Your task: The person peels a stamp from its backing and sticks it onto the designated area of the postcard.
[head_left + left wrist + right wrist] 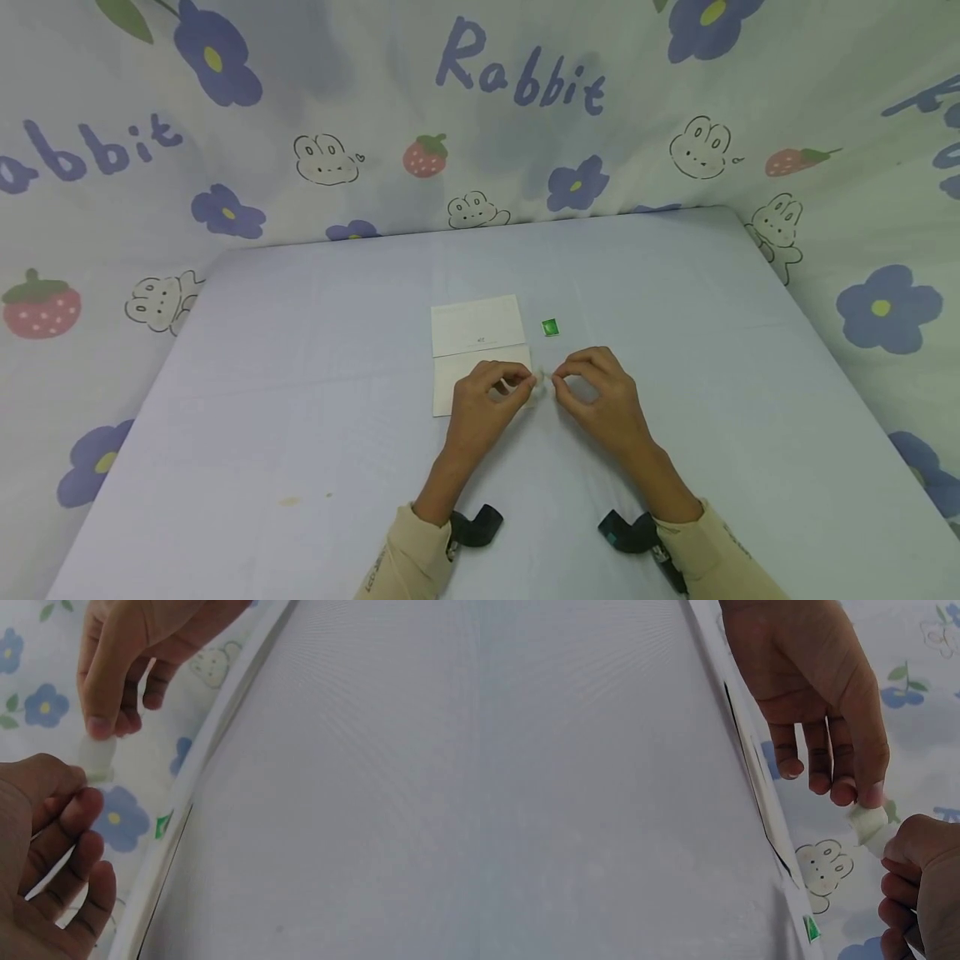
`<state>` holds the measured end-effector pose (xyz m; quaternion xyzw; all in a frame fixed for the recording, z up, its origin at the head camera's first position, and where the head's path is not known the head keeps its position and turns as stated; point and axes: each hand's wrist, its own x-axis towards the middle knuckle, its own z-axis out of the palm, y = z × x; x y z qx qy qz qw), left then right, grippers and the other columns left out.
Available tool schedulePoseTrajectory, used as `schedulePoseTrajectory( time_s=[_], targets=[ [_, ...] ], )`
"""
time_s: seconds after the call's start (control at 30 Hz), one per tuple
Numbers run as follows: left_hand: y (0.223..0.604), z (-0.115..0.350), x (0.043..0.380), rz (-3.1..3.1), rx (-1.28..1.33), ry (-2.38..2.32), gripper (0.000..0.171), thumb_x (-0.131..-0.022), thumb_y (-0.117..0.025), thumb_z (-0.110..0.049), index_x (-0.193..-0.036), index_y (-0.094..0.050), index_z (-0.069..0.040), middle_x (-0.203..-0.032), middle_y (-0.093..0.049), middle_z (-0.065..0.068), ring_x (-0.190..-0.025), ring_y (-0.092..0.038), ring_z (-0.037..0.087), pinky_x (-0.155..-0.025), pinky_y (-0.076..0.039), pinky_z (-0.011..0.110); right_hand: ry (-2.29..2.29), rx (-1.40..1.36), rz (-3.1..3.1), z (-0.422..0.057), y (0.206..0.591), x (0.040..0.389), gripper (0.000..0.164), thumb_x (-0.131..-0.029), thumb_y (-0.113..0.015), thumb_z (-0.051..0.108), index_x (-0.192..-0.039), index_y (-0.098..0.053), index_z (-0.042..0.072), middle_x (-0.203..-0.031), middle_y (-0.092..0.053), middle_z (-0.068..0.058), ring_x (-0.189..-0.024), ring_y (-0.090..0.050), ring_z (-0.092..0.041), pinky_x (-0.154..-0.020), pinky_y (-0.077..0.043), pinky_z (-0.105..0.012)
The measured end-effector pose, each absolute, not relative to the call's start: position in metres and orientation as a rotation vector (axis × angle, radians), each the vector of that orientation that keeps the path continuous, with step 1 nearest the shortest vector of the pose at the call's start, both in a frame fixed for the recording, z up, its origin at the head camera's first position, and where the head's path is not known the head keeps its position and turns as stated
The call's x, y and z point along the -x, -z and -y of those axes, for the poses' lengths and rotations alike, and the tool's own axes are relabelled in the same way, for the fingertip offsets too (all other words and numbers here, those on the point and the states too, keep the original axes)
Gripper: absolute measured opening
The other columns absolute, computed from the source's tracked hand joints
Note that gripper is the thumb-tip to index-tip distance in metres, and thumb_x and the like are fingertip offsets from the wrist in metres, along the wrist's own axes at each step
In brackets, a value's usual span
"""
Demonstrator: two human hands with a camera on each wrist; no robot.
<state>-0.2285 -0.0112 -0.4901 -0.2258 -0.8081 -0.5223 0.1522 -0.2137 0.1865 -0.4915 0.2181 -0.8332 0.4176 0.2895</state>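
Note:
Between my two hands is a small, thin, pale slip (pixel 542 377) with a whitish and a faintly green part, best seen in the right wrist view. My left hand (pixel 477 410) pinches one side of it between thumb and forefinger. The other side is pinched by the thumb and forefinger of my right hand (pixel 613 406). Under the left hand lies an unfolded cream card (pixel 474 325) with a crease across its middle and a tiny dark mark; the hand covers part of its lower half. A small green square (pixel 551 327) lies just right of the card's upper half.
All this is on a table with a white cloth (pixel 300 333). A hanging cloth printed with flowers, rabbits and strawberries (pixel 375 108) stands behind it and along both sides. Black devices (pixel 477 527) are strapped at both wrists, by the beige sleeves (pixel 412 554).

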Motion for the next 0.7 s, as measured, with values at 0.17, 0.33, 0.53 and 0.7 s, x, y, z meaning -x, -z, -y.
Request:
schedulePoseTrajectory(
  time_s=[0.17, 0.33, 0.53, 0.7],
  targets=[
    [0.4898, 0.0123, 0.2286, 2.336, 0.644, 1.495, 0.008, -0.089, -0.078, -0.015, -0.096, -0.075, -0.013, -0.089, -0.07, -0.005, -0.085, -0.062, 0.009, -0.068, -0.054, 0.03, -1.145, -0.544, 2.215, -0.1881, 0.4921, 0.2146, 0.01, -0.09, -0.072, 0.014, -0.086, -0.074, 0.004, -0.094, -0.065, -0.003, -0.095, -0.06, -0.022, -0.088, -0.045, -0.016],
    [0.491, 0.0148, 0.2297, 2.33, 0.634, 1.477, 0.008, -0.088, -0.079, -0.013, -0.095, -0.075, -0.013, -0.089, -0.07, -0.005, -0.084, -0.062, 0.01, -0.067, -0.054, 0.03, -1.17, -0.515, 2.229, -0.1889, 0.4928, 0.2154, 0.005, -0.087, -0.075, 0.009, -0.086, -0.074, 0.004, -0.095, -0.065, -0.003, -0.095, -0.06, -0.021, -0.087, -0.045, -0.017],
    [0.4893, 0.0178, 0.2308, 2.316, 0.64, 1.445, 0.006, -0.088, -0.078, -0.011, -0.094, -0.075, -0.012, -0.086, -0.069, -0.005, -0.081, -0.061, 0.009, -0.066, -0.054, 0.03, -1.176, -0.491, 2.269, -0.1893, 0.4955, 0.2165, 0.008, -0.082, -0.079, 0.002, -0.086, -0.074, 0.006, -0.095, -0.065, -0.001, -0.094, -0.062, -0.019, -0.079, -0.05, -0.026],
    [0.4904, 0.0207, 0.2327, 2.302, 0.647, 1.433, 0.006, -0.088, -0.078, -0.011, -0.094, -0.075, -0.013, -0.086, -0.069, -0.006, -0.081, -0.061, 0.009, -0.065, -0.053, 0.03, -1.195, -0.458, 2.315, -0.1898, 0.4977, 0.2171, 0.01, -0.082, -0.08, 0.002, -0.086, -0.074, 0.008, -0.093, -0.066, 0.002, -0.09, -0.062, -0.016, -0.073, -0.052, -0.035]
  ],
)
